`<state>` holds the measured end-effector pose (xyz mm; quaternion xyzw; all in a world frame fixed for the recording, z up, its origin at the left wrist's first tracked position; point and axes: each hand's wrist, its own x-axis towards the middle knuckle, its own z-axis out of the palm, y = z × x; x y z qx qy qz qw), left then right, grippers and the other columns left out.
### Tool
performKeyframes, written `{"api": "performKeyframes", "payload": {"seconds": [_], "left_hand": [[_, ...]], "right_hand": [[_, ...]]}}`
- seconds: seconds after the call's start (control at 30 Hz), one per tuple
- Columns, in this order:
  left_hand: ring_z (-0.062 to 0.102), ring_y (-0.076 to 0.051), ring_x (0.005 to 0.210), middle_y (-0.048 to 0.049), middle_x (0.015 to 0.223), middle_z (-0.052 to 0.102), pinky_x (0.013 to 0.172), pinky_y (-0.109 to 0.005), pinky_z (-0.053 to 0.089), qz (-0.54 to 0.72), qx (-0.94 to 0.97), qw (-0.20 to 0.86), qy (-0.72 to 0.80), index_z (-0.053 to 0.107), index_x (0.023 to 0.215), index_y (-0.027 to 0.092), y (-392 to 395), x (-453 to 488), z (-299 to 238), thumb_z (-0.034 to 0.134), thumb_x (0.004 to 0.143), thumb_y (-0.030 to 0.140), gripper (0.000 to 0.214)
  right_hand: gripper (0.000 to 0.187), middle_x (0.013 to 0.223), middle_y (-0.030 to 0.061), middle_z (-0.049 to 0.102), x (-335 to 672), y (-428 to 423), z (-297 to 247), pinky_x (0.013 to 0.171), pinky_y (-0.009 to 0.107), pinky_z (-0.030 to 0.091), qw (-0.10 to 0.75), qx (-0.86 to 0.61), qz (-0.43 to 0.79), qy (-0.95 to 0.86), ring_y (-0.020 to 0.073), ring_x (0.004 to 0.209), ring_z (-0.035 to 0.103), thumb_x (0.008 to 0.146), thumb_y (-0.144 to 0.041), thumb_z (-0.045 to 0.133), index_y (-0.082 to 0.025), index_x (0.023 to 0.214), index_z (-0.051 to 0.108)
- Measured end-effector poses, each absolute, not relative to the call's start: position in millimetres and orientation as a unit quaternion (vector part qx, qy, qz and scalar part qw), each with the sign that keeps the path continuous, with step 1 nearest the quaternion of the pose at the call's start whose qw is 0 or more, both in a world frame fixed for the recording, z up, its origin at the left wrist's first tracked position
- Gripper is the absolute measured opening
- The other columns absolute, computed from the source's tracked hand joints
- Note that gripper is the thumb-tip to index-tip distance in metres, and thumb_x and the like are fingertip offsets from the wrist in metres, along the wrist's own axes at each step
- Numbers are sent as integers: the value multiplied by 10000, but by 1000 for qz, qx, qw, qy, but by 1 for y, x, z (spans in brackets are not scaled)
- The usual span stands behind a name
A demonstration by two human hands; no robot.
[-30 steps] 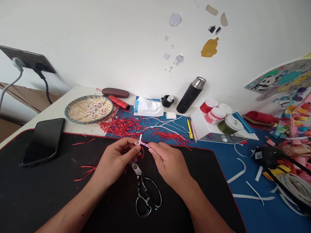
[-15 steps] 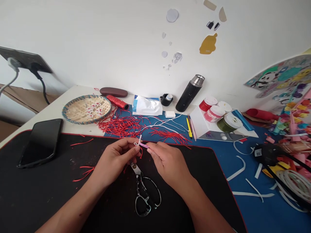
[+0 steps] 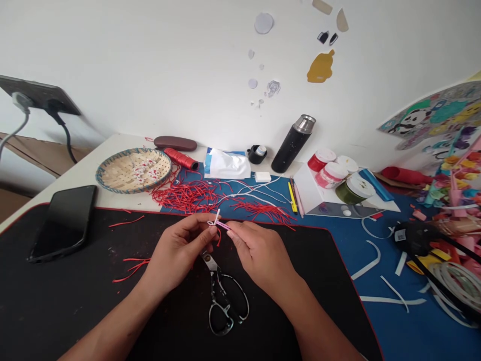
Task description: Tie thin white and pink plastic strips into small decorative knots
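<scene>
My left hand and my right hand meet above a black desk mat. Between their fingertips they pinch a thin pink strip with a small white paper loop standing up at its left end. A short red strand hangs below the pinch. Under my hands, a pair of black-handled steel scissors lies on the mat, not touched. Loose red paper shreds lie left of my left hand.
Beyond the mat lie a heap of red shreds, white strips, a woven basket, and a red thread spool. A phone lies left. Paint jars, a black flask, and colourful paper scraps stand right.
The view has tipped slightly, shifting the scene a little up and left. My hands have barely moved and keep the same pinch on the pink strip, with the right hand slightly closer to the left.
</scene>
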<state>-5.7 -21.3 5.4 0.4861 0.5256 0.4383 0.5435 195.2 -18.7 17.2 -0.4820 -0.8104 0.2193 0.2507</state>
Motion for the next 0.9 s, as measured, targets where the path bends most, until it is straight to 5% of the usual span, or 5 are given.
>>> {"api": "performKeyframes", "payload": {"seconds": [0.5, 0.9], "left_hand": [[671, -195, 639, -20, 784, 756, 577, -286, 535, 448, 507, 494, 547, 783, 1098, 230, -23, -1, 0, 759, 898, 445, 294], [664, -180, 645, -8, 803, 741, 577, -266, 522, 448, 517, 461, 565, 761, 1061, 233, -23, 2, -5, 728, 939, 423, 229]], "right_hand": [[312, 686, 2, 710, 183, -25, 22, 564, 272, 363, 253, -509, 289, -770, 156, 565, 625, 1099, -286, 473, -217, 948, 737], [362, 544, -39, 646, 176, -27, 21, 524, 248, 387, 284, -500, 392, -718, 127, 437, 589, 1107, -291, 462, -221, 817, 668]]}}
